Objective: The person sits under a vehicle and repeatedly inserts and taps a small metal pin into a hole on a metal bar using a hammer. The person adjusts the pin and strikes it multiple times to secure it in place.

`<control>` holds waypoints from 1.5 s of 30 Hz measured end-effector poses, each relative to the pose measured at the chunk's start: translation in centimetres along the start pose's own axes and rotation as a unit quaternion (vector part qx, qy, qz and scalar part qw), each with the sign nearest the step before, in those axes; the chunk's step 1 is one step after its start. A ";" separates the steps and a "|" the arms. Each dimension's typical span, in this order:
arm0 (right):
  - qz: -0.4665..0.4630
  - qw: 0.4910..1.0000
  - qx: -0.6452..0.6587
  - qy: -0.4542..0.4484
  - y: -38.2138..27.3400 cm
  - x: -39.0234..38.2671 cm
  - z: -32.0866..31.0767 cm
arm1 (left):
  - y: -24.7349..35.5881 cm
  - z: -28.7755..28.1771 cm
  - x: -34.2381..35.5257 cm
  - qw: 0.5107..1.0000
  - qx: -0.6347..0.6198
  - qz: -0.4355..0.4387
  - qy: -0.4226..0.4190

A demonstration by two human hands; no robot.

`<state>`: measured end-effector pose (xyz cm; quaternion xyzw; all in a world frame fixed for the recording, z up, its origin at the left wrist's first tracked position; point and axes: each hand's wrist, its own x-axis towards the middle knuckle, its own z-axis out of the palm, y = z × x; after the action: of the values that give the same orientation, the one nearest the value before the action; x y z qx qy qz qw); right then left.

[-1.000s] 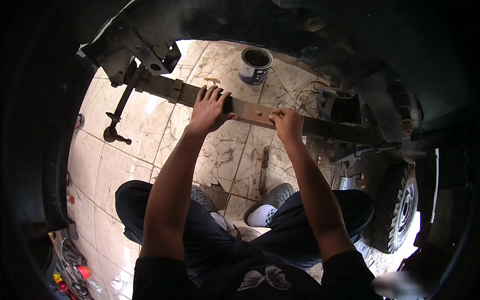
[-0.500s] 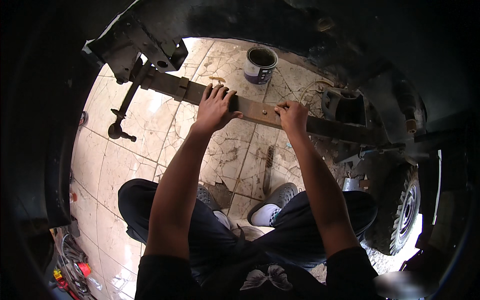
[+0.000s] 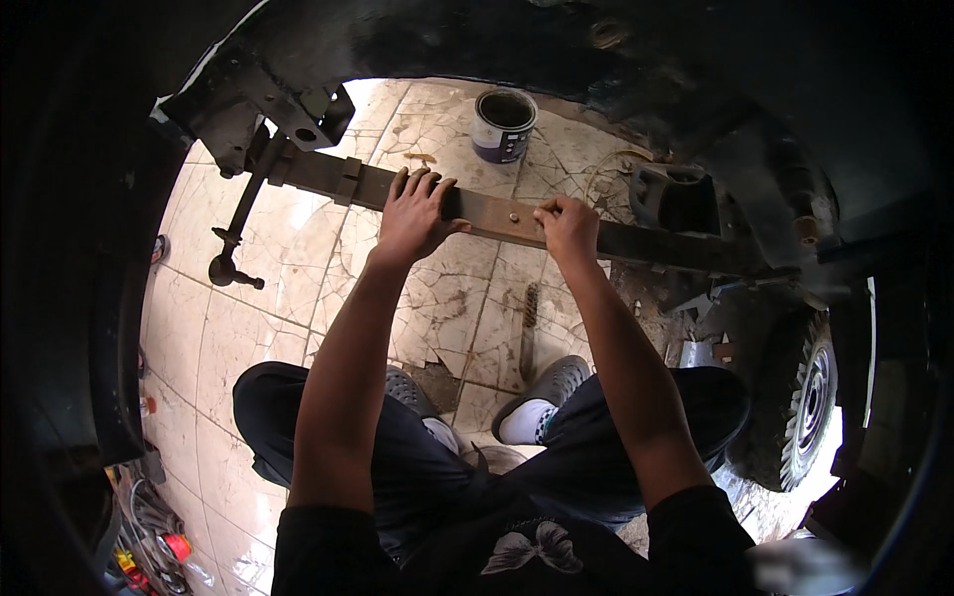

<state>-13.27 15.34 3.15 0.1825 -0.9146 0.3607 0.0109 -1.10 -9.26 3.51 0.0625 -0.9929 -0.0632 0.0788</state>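
Note:
A long dark leaf spring (image 3: 492, 211) runs across in front of me, with a clamp band (image 3: 347, 182) at its left part. Its bare middle is rusty brown, and a small round pin head (image 3: 514, 217) stands out there. My left hand (image 3: 415, 214) lies on the spring left of this patch, fingers spread across the top and thumb out toward the right. To the right of the pin, my right hand (image 3: 569, 228) is closed in a pinch against the spring's surface. Whatever its fingertips hold, if anything, is hidden.
Beyond the spring stands an open paint can (image 3: 504, 126). A wire brush (image 3: 529, 333) lies on cracked floor tiles near my shoes. At left a rod with a ball joint (image 3: 225, 270) hangs down; a wheel (image 3: 810, 407) is at right. Dark vehicle body surrounds me.
The view has shifted slightly, so the spring and can appear a little further left. Both hands keep nearly the same places on the spring, the right still pinched beside the pin.

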 end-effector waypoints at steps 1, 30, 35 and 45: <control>-0.003 1.000 -0.003 -0.010 0.5 -1.2 0.0 | -0.1 0.3 -0.2 1.000 0.002 0.002 0.009; 0.008 1.000 0.000 -0.026 -0.1 -3.2 -0.6 | 0.2 -0.2 -0.2 1.000 0.008 -0.021 -0.011; 0.049 0.998 -0.015 -0.024 -0.2 0.2 0.1 | 0.5 -0.3 0.1 1.000 0.018 -0.016 -0.006; 0.066 0.994 -0.083 -0.036 -1.7 -2.7 -1.1 | 0.3 0.0 -0.2 1.000 0.013 -0.020 0.003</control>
<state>-10.32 15.76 4.68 0.1333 -0.9513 0.2763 -0.0303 -0.96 -8.99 3.48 0.0837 -0.9920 -0.0521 0.0793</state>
